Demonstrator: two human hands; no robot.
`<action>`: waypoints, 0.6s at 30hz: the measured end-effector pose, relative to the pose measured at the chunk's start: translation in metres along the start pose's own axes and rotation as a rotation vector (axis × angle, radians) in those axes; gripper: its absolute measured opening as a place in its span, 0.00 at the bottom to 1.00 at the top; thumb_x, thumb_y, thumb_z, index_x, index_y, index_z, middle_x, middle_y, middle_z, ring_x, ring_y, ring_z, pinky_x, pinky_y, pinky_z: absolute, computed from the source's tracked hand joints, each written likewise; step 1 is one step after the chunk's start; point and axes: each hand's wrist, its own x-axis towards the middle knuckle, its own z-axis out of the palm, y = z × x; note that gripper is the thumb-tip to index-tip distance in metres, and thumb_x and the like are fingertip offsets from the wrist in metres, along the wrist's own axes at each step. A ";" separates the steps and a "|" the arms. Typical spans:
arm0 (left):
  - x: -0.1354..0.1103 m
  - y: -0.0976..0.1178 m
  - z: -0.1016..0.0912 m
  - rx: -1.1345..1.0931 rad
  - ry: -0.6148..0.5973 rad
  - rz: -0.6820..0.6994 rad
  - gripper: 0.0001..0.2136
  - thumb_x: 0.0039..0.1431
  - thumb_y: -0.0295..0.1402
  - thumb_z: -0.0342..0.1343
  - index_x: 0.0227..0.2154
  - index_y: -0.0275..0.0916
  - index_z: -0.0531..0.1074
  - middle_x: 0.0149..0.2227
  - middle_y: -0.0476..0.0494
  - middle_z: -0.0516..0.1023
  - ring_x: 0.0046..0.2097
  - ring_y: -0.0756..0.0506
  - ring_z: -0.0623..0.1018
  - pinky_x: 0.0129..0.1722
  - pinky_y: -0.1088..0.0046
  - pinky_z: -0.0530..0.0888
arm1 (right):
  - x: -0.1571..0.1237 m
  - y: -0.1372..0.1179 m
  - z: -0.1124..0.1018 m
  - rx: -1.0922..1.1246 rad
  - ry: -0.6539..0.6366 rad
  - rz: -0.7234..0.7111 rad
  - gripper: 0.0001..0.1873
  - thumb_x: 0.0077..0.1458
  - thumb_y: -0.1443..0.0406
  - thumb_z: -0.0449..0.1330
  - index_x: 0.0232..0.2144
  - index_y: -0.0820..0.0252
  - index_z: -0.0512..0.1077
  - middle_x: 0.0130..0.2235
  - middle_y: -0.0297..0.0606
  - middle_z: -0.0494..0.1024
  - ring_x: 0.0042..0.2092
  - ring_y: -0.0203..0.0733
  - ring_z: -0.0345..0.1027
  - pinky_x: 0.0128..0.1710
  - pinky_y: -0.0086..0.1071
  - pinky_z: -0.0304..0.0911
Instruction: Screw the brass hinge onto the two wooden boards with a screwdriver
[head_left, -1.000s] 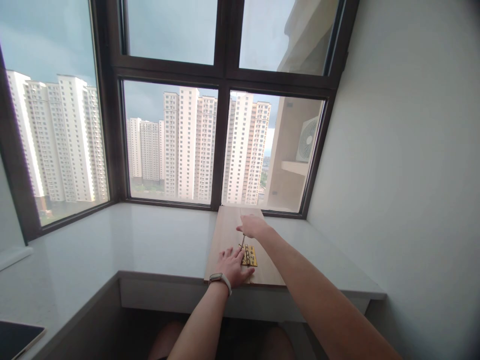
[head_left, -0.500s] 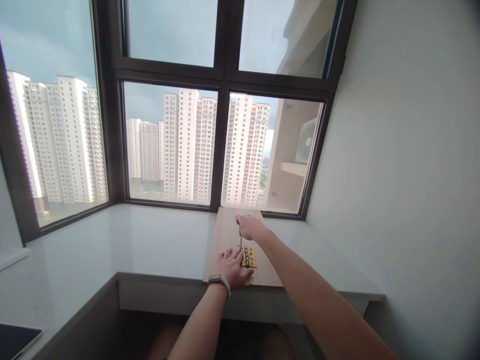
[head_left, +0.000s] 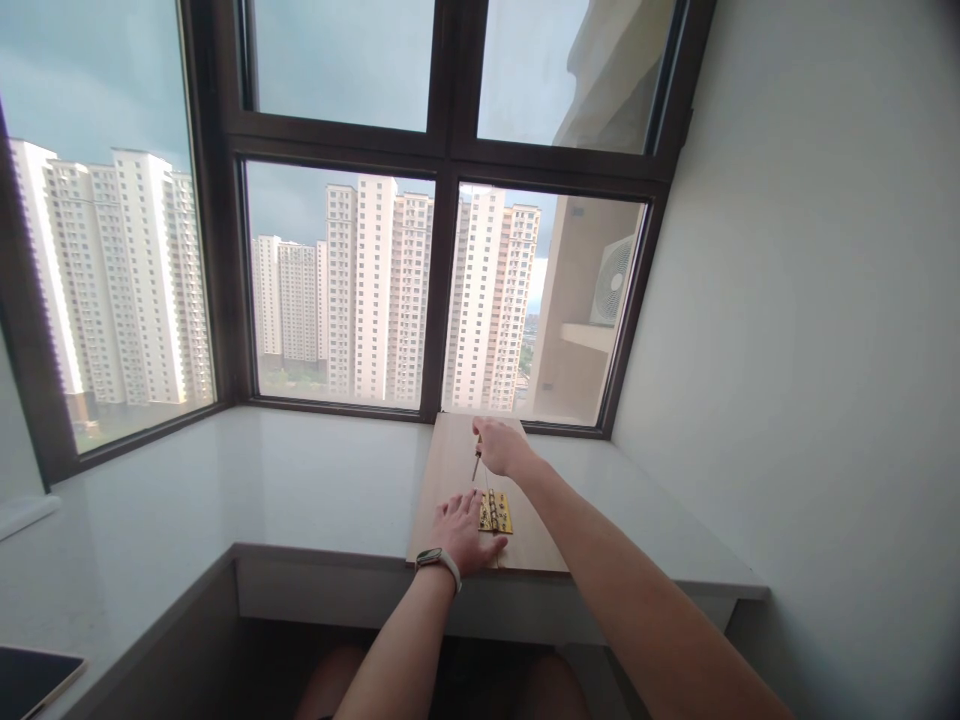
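We note a gold-coloured rectangular metal hinge (head_left: pixel 502 512) with dark round marks on its leaves, lying flat on a pale, smooth wooden board (head_left: pixel 448 455) along a thin seam. Our left hand (head_left: pixel 463 535) lies palm down just beside it, fingers spread and partly over the left leaf, thumb extended near its front edge; whether a small screw sits under the fingertips we cannot tell. Our right hand (head_left: pixel 501 447) is closed around a slim hand tool with a thin dark shaft (head_left: pixel 476 467), probably a screwdriver, slanting down toward the left fingertips. Tip contact: not resolvable.

Step in hand, by our judgement: driving a fastener at the hinge's far left corner. The next move calls for the tip seated squarely and the shaft brought more upright, with the left hand keeping the leaf from creeping.

Outward: the board rests on a glossy white counter (head_left: pixel 330 470), its far end near the dark brown window frame (head_left: pixel 442 290). A dark flat device (head_left: pixel 34 680) lies at lower left.
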 end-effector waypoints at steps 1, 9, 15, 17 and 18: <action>0.000 0.000 0.000 0.002 0.002 -0.011 0.48 0.52 0.68 0.40 0.71 0.44 0.47 0.73 0.44 0.50 0.70 0.31 0.51 0.67 0.50 0.50 | -0.001 0.002 0.000 0.012 0.015 0.015 0.11 0.64 0.66 0.56 0.49 0.55 0.66 0.51 0.43 0.74 0.47 0.43 0.71 0.41 0.31 0.60; 0.001 0.000 0.004 0.010 0.036 -0.049 0.50 0.51 0.68 0.41 0.70 0.38 0.51 0.70 0.36 0.56 0.68 0.31 0.55 0.66 0.53 0.52 | -0.005 0.026 0.011 -0.004 0.107 0.107 0.08 0.65 0.66 0.54 0.47 0.57 0.65 0.49 0.44 0.74 0.46 0.44 0.70 0.41 0.32 0.59; 0.000 0.000 0.004 0.013 0.043 -0.045 0.49 0.51 0.68 0.41 0.69 0.38 0.54 0.69 0.35 0.58 0.68 0.30 0.56 0.66 0.52 0.53 | -0.008 0.041 0.019 -0.025 0.125 0.172 0.08 0.65 0.67 0.53 0.47 0.58 0.65 0.50 0.46 0.73 0.46 0.45 0.70 0.39 0.32 0.58; 0.001 0.000 0.004 0.017 0.040 -0.046 0.49 0.51 0.68 0.40 0.69 0.39 0.55 0.69 0.35 0.58 0.68 0.30 0.56 0.66 0.52 0.53 | -0.008 0.046 0.020 -0.016 0.127 0.198 0.08 0.65 0.67 0.53 0.47 0.58 0.65 0.50 0.46 0.73 0.46 0.45 0.71 0.39 0.32 0.58; 0.001 -0.001 0.004 0.017 0.043 -0.045 0.49 0.51 0.68 0.40 0.69 0.39 0.55 0.69 0.35 0.58 0.68 0.30 0.56 0.66 0.52 0.53 | -0.009 0.048 0.020 -0.010 0.127 0.206 0.08 0.65 0.67 0.53 0.46 0.59 0.65 0.50 0.46 0.73 0.46 0.45 0.70 0.39 0.32 0.58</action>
